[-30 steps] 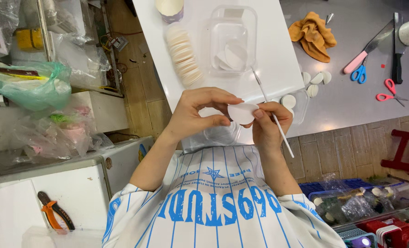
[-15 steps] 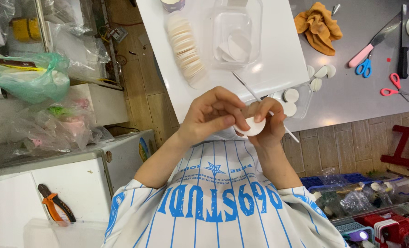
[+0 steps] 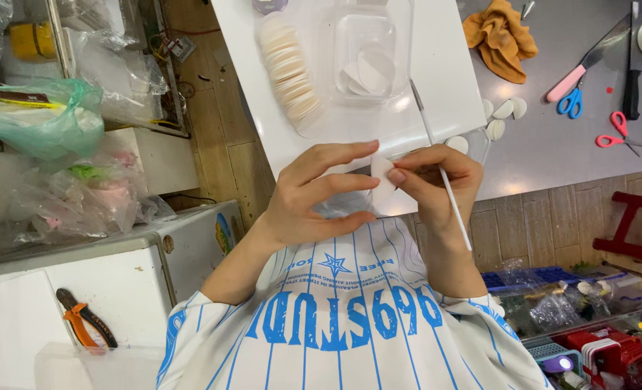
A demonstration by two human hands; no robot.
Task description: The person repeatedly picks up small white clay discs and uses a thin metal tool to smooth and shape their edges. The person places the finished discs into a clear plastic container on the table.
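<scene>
Both my hands meet close to my chest over the near edge of a white board [image 3: 443, 87]. My left hand [image 3: 313, 195] pinches a small white round piece [image 3: 383, 184] between thumb and fingers. My right hand [image 3: 436, 180] touches the same piece with its fingertips and holds a thin white stick tool [image 3: 443, 177] that runs up past my fingers. On the board lie a row of stacked white round pieces [image 3: 288, 68] and a clear plastic box [image 3: 364, 58] with a few white pieces inside.
Several loose white rounds [image 3: 501, 112] lie by the board on a grey table [image 3: 573, 152], with an orange cloth [image 3: 501, 36], a pink-handled knife [image 3: 577, 72], blue scissors [image 3: 570, 105], red scissors [image 3: 617, 133]. Plastic bags [image 3: 39, 123] and orange pliers [image 3: 83, 321] are at left.
My hands have stayed together on the white piece. The left fingers have spread out more, and the stick tool now points more steeply up and down.
</scene>
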